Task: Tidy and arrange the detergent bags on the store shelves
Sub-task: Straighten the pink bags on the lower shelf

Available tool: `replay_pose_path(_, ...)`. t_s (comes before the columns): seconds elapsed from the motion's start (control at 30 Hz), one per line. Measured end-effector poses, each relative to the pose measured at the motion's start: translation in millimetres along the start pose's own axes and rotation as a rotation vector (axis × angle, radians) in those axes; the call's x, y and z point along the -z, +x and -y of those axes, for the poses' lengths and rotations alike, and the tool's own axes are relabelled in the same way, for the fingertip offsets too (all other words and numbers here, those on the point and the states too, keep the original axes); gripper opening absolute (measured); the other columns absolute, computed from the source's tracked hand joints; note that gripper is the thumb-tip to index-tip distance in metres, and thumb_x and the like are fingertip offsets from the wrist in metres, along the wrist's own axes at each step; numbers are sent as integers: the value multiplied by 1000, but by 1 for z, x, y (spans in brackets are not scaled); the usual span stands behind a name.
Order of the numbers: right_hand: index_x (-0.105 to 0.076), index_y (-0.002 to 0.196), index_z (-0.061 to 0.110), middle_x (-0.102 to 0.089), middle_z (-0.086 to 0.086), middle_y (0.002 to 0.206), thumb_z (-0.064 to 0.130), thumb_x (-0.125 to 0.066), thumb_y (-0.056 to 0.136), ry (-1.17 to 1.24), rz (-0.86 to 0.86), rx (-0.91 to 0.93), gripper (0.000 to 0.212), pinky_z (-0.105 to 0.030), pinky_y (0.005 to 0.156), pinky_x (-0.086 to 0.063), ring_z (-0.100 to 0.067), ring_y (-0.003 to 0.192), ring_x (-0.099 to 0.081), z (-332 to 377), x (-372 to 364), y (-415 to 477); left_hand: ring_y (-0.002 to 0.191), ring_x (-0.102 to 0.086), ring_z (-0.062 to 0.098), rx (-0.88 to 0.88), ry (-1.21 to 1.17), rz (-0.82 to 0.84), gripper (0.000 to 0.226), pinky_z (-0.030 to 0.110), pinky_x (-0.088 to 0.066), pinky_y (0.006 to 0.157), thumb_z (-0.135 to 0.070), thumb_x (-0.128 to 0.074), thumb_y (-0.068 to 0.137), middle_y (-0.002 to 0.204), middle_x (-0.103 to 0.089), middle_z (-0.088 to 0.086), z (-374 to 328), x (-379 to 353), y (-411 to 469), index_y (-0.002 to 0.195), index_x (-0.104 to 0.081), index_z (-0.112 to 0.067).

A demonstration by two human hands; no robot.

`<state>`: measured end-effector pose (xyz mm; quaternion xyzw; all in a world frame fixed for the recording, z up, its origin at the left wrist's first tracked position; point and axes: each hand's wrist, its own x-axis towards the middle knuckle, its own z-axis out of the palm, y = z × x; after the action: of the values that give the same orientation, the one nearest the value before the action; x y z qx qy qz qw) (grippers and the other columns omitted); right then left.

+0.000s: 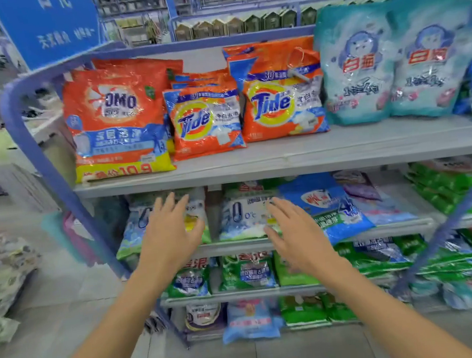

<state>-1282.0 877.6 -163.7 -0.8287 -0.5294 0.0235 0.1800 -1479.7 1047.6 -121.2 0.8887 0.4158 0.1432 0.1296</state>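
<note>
- The white bag [240,218] leans on the second shelf [396,226]. A pale bag [135,231] sits to its left, and to its right a blue bag [327,206] lies crooked with its corner over the shelf lip.
- My left hand [170,233] and right hand [296,230] are both open, fingers spread and holding nothing. They are in front of these bags; I cannot tell if they touch.
- I'd take the white bag by both sides and stand it square, then turn the blue bag straight and push it back.
- I'd grip low, since the powder will likely slump.
- Above, the OMO bag [113,119] and Tide bags [281,100] look neat enough to leave.
</note>
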Motion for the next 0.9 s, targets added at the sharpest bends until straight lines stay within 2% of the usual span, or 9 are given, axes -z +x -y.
replay_pose_path(0.2, -29, 160, 14, -25, -3, 168, 44, -41, 108, 7, -8, -181, 61, -34, 125, -19, -20, 155, -21, -77, 25, -67, 155, -19, 29, -128, -51, 121, 64, 42, -18, 125, -48, -48, 104, 165, -31, 7, -104, -59, -32, 158, -35, -17)
replay_pose_path(0.4, -34, 157, 9, -33, -7, 164, 40, -45, 107, 22, -21, -291, 59, -35, 122, -22, -22, 153, -25, -137, 36, -97, 146, -36, 29, -228, -64, 216, 60, 39, -25, 122, -45, -50, 103, 156, -47, 9, -174, -117, -32, 152, -44, -11)
replay_pose_path(0.53, -35, 155, 10, -36, -6, 162, 42, -45, 107, 31, 29, -364, 59, -36, 121, -26, -23, 151, -29, -169, 35, -91, 142, -42, 31, -191, -91, 288, 61, 44, -38, 116, -46, -49, 102, 151, -52, 8, -195, -148, -21, 152, -43, -11)
replay_pose_path(0.73, -33, 155, 5, -39, -14, 159, 42, -45, 106, 113, 97, -450, 62, -42, 119, -32, -30, 147, -34, -211, 19, -51, 130, -53, 33, -101, -129, 348, 60, 46, -47, 105, -48, -49, 102, 140, -60, 15, -210, -192, 15, 144, -49, -6)
replay_pose_path(0.83, -37, 150, 2, -46, -19, 151, 40, -47, 106, 140, 102, -472, 59, -44, 111, -38, -35, 139, -42, -230, 3, -25, 128, -55, 35, -48, -146, 382, 64, 46, -48, 103, -49, -46, 103, 142, -57, 18, -213, -216, 35, 150, -40, -6)
replay_pose_path(0.9, -35, 152, 3, -44, -20, 153, 41, -49, 106, 204, 92, -505, 61, -46, 111, -38, -36, 140, -42, -239, -6, -10, 128, -54, 36, -11, -185, 377, 67, 45, -47, 104, -51, -46, 103, 144, -55, 19, -215, -228, 45, 154, -34, -8)
